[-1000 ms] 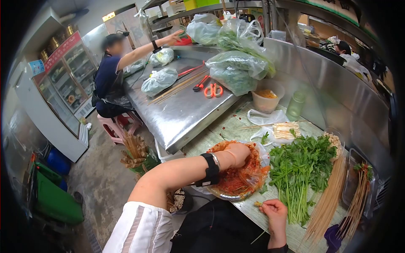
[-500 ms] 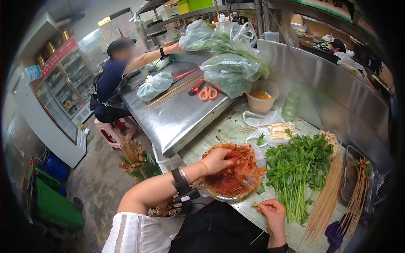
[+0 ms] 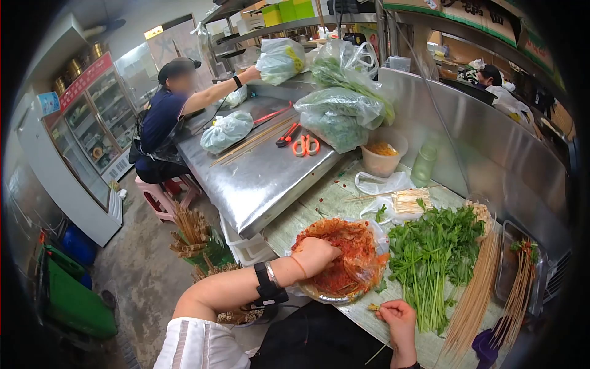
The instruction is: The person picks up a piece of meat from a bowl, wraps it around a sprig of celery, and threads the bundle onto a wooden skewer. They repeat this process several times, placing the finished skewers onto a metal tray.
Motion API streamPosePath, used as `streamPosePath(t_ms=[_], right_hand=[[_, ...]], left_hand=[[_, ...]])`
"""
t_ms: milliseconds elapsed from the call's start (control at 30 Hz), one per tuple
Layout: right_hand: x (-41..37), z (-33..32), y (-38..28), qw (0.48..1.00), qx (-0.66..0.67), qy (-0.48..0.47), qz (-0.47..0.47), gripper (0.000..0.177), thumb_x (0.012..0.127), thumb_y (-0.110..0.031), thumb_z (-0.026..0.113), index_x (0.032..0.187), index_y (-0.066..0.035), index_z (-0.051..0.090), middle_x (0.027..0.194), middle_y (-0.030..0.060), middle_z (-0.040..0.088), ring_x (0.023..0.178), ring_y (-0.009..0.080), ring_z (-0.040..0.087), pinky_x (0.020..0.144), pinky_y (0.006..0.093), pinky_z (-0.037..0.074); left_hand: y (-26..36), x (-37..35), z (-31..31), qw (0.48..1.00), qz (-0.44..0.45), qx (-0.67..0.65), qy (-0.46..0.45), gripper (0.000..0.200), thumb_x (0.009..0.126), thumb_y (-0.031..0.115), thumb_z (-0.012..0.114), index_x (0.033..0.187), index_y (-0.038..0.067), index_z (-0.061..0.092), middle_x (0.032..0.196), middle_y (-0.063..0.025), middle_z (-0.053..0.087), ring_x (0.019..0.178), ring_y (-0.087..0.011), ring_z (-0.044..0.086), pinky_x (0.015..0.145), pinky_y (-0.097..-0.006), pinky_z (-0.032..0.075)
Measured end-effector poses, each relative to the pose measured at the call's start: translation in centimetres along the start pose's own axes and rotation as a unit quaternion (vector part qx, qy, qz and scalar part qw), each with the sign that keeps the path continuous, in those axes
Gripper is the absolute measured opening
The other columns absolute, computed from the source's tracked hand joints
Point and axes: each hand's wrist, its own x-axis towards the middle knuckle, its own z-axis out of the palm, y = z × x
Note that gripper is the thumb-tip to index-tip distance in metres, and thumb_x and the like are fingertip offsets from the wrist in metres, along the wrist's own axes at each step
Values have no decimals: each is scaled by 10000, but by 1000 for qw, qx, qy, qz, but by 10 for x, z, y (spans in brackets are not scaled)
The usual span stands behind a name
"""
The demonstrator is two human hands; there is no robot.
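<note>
The red sauced meat (image 3: 351,246) fills a bag-lined bowl (image 3: 332,297) under the left hand (image 3: 316,252), whose fingers curl down into it; whether they grip a piece I cannot tell. The right hand (image 3: 398,313) has its fingers pinched shut on a thin skewer (image 3: 376,352). The bowl overhangs the surface (image 3: 319,203) edge, so a hard press could tip it, and the greasy fingers could slip onto the point.

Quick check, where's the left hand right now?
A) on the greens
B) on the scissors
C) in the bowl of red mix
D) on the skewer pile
C: the left hand is down in the bowl, on the red mix; the right hand grips a skewer beside the greens.
</note>
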Motion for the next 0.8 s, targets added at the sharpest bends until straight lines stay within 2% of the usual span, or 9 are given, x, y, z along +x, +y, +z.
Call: streamPosePath(t_ms=[67, 133, 233, 333, 400, 533, 633, 700, 800], right_hand=[[1, 1, 2, 1000, 4, 2, -8, 86, 783, 58, 597, 861, 45, 562, 758, 98, 620, 669, 145, 628, 640, 226, 518], [0, 1, 2, 1000, 9, 7, -13, 79, 783, 52, 600, 854, 36, 567, 736, 87, 622, 646, 139, 628, 616, 217, 516], [0, 2, 1, 1000, 19, 4, -11, 80, 784, 52, 601, 854, 37, 567, 740, 87, 623, 645, 140, 628, 614, 219, 518], [0, 2, 0, 1000, 16, 4, -12, 80, 785, 51, 601, 855, 38, 566, 733, 86, 622, 643, 141, 629, 610, 218, 517], [0, 1, -1, 1000, 15, -2, 2, 92, 785, 59, 598, 866, 53, 556, 770, 108, 618, 690, 152, 629, 666, 233, 522], [0, 1, 0, 1000, 1, 0, 5, 90, 784, 61, 597, 865, 51, 558, 770, 107, 619, 689, 152, 629, 663, 232, 521], [0, 2, 0, 1000, 4, 3, 5, 85, 784, 62, 596, 859, 45, 560, 770, 106, 619, 686, 152, 629, 658, 233, 520], [1, 2, 2, 1000, 10, 7, -14, 63, 786, 34, 607, 838, 28, 572, 724, 74, 622, 637, 123, 624, 602, 208, 511], [1, -1, 3, 1000, 6, -4, -11, 79, 785, 54, 598, 852, 35, 561, 768, 95, 617, 683, 146, 624, 661, 238, 517]], left_hand=[[-3, 0, 1, 1000, -7, 2, -19, 226, 686, 138, 628, 908, 106, 601, 786, -141, 596, 683, -309, 599, 618, -406, 482], [-3, -1, 7, 997, -8, -20, 72, 204, 682, 124, 632, 884, 104, 608, 772, -134, 600, 700, -299, 601, 633, -410, 478], [-2, -6, -3, 991, 7, -61, 116, 211, 678, 112, 632, 889, 99, 612, 786, -128, 598, 721, -308, 595, 645, -413, 474], [-14, -7, -7, 997, -8, -54, 54, 214, 680, 107, 628, 891, 85, 599, 792, -132, 591, 731, -326, 586, 648, -414, 471], [-13, -9, -9, 995, -11, -69, 68, 198, 676, 99, 625, 870, 75, 591, 779, -132, 587, 730, -333, 582, 645, -417, 469], [-18, -10, 7, 988, 13, -91, 125, 135, 673, 100, 614, 798, 58, 590, 697, -141, 599, 716, -339, 592, 655, -430, 472], [-24, -10, 16, 991, -26, -97, 89, 150, 667, 91, 617, 811, 62, 591, 719, -142, 607, 728, -336, 595, 653, -429, 473], [-27, -9, 18, 988, -16, -109, 108, 157, 670, 94, 616, 822, 64, 594, 734, -145, 610, 734, -335, 596, 656, -424, 475], [-23, -11, 9, 986, -13, -113, 120, 162, 680, 104, 611, 838, 71, 603, 757, -146, 613, 744, -336, 596, 662, -418, 481]])
